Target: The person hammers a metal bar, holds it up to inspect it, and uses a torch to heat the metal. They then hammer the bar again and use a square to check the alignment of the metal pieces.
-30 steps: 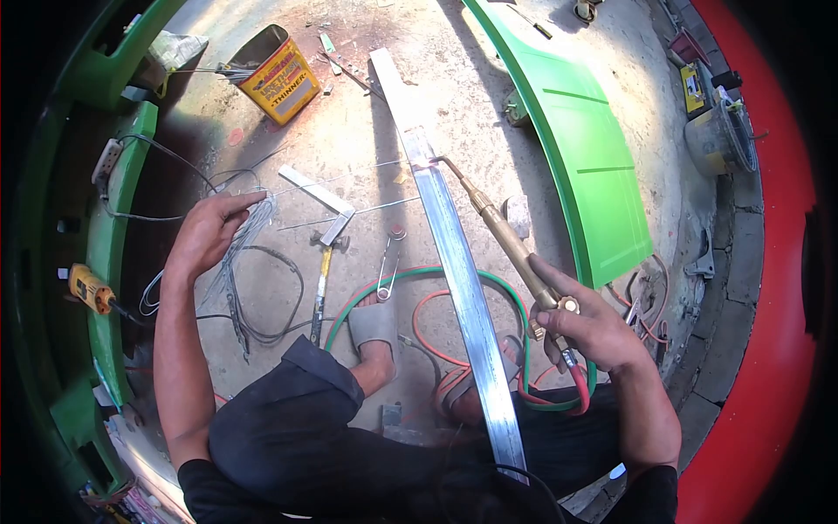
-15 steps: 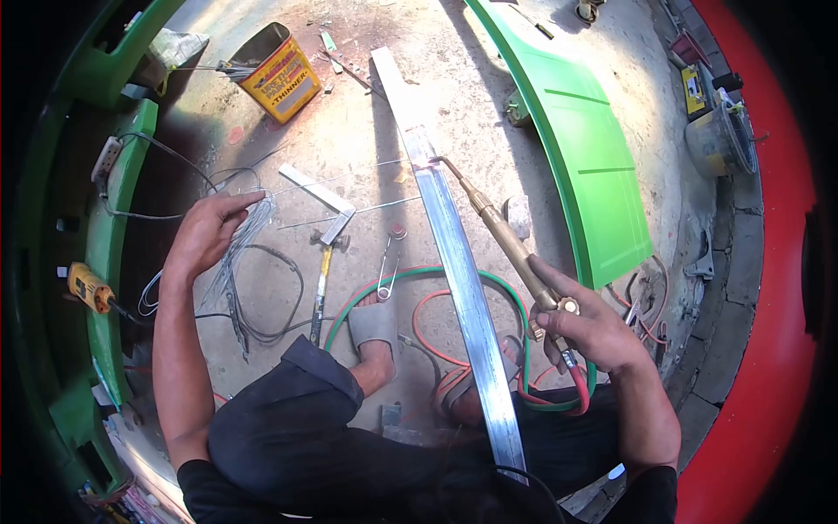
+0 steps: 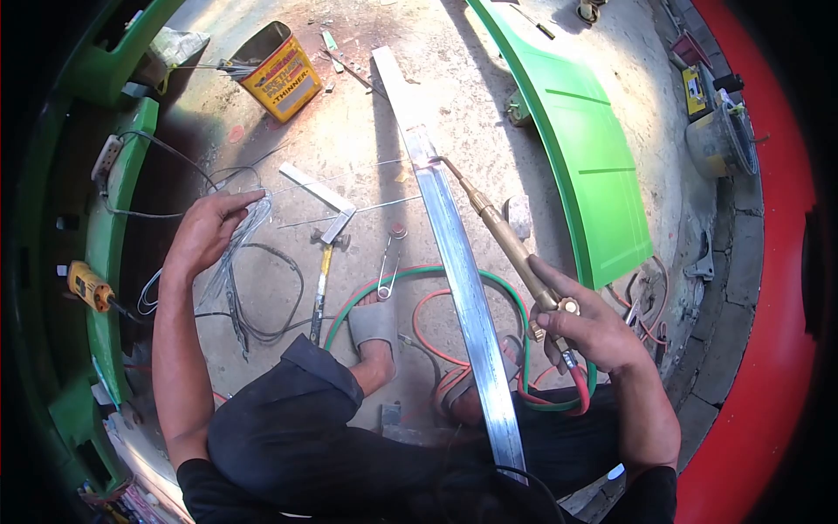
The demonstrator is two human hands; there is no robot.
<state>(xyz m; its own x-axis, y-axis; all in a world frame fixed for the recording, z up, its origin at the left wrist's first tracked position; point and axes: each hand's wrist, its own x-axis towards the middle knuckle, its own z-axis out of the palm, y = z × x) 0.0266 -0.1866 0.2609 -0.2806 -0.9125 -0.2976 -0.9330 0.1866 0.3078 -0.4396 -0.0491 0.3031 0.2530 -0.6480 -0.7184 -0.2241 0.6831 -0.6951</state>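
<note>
My right hand (image 3: 589, 323) is wrapped round the brass welding torch (image 3: 502, 231). The torch's bent tip reaches a long metal bar (image 3: 469, 306), where a small glow shows near a joint line. The bar slopes from the far floor down to my lap. On the left, my left hand (image 3: 209, 231) is closed on a coil of thin welding wire (image 3: 244, 234). One straight end of the wire runs across to the bar, close to the torch tip. Red and green hoses (image 3: 489, 278) hang from the torch and loop over the floor by my feet.
A hammer (image 3: 324, 284) lies between my left hand and the bar, beside a short white strip (image 3: 316, 188). Farther off stands a yellow thinner can (image 3: 284, 79). A green panel (image 3: 594, 166) is at right; a spring-handled spark lighter (image 3: 388, 266) lies near my foot.
Both hands, the torch and the bar hold nearly the same places. The glow at the torch tip looks slightly different.
</note>
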